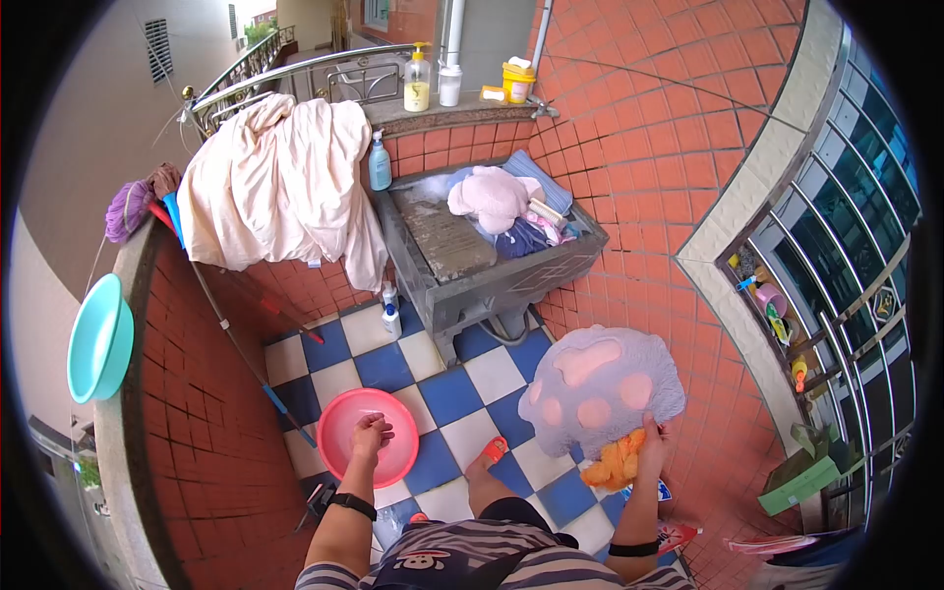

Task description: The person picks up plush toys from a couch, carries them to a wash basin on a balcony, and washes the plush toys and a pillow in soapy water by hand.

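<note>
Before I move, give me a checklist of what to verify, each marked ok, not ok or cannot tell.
1. Left hand over the round pink plastic basin: ok.
2. Basin upright on the blue-and-white tiled floor: ok.
3. Fluffy lavender-grey paw-print mat apart from the crumpled orange cloth: not ok, they touch.
4. Which of those the right hand's fingers grip: cannot tell.
5. Grey stone sink free of laundry: not ok, pale pink plush inside.

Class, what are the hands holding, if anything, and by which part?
The right hand seems to grip the lavender cushion by its lower edge; whether it also grips the orange cloth cannot be told. Nothing shows in the left hand.
</note>
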Motion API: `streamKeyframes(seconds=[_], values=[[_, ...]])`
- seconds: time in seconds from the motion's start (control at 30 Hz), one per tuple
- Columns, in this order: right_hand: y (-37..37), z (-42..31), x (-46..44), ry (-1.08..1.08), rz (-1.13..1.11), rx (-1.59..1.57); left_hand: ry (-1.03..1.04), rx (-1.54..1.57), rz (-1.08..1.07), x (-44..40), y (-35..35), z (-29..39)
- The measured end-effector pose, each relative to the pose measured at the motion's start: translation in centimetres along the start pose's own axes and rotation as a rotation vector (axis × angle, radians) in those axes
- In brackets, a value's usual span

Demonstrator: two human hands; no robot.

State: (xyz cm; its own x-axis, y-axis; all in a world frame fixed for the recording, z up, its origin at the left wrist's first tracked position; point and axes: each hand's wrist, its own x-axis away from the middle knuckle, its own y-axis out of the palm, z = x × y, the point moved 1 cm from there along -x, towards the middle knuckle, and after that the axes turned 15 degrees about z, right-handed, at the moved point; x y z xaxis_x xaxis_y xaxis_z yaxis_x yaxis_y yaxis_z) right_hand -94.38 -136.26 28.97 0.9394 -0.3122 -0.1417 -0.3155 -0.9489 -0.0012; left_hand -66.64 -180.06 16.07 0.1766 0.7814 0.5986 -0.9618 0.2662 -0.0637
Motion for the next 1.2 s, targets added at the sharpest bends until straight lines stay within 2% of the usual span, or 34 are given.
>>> streamKeyframes(seconds=[0.07, 0.13, 0.17, 0.23, 0.37, 0.53, 0.57, 0.63, 0.67, 0.73, 0.77, 0.83, 0.87, 0.9, 0.97, 1.03, 1.17, 1.2], values=[[4.4, 0.7, -4.3, 0.054, 0.022, -0.102, 0.051, 0.011, -0.078, 0.3, 5.8, 3.3], [9.3, -0.2, -8.5, -0.100, -0.028, -0.165, 0.105, -0.024, -0.109, -0.1, 10.1, 5.1], [11.6, -0.9, -10.1, -0.074, -0.015, -0.164, 0.120, -0.065, -0.107, -0.3, 11.0, 5.0], [16.3, -3.1, -13.4, -0.073, -0.125, -0.136, 0.083, -0.046, -0.097, -0.6, 12.5, 5.9], [25.1, -5.7, -20.1, -0.215, -0.198, -0.125, 0.187, -0.040, 0.159, -4.1, 14.0, 9.3], [35.5, -10.9, -25.0, 0.013, -0.365, -0.328, 0.442, 0.082, 0.271, -7.5, 18.0, 17.5], [37.4, -11.7, -25.4, 0.022, -0.370, -0.320, 0.433, 0.076, 0.277, -8.4, 19.2, 19.1], [41.9, -13.2, -25.8, 0.169, -0.467, -0.467, 0.614, 0.129, 0.248, -10.7, 22.0, 22.7], [44.2, -13.8, -26.1, 0.154, -0.468, -0.472, 0.620, 0.142, 0.242, -12.2, 24.0, 25.2], [47.6, -14.3, -25.8, 0.357, -0.601, -0.516, 0.833, 0.091, 0.295, -13.1, 27.4, 28.7], [49.2, -14.4, -25.7, 0.361, -0.608, -0.496, 0.871, 0.087, 0.274, -12.9, 29.1, 30.8], [54.0, -14.3, -26.4, 0.358, -0.809, -0.482, 0.957, 0.106, 0.201, -12.8, 33.5, 35.9], [55.9, -14.1, -26.2, 0.369, -0.817, -0.472, 0.926, 0.083, 0.113, -12.8, 35.0, 37.5], [57.8, -13.8, -25.8, 0.357, -0.882, -0.455, 1.003, 0.096, 0.021, -14.0, 36.5, 38.3], [61.6, -13.1, -25.8, 0.359, -0.958, -0.443, 1.104, 0.044, 0.081, -15.9, 37.9, 39.4], [65.9, -12.2, -26.8, 0.310, -0.984, -0.538, 1.044, 0.092, 0.164, -17.6, 38.4, 40.7], [73.1, -9.5, -29.7, 0.379, -1.010, -0.616, 0.816, 0.337, 0.349, -20.5, 38.9, 40.8], [74.5, -8.7, -30.4, 0.295, -0.996, -0.537, 0.846, 0.217, 0.472, -21.9, 38.6, 40.1]])
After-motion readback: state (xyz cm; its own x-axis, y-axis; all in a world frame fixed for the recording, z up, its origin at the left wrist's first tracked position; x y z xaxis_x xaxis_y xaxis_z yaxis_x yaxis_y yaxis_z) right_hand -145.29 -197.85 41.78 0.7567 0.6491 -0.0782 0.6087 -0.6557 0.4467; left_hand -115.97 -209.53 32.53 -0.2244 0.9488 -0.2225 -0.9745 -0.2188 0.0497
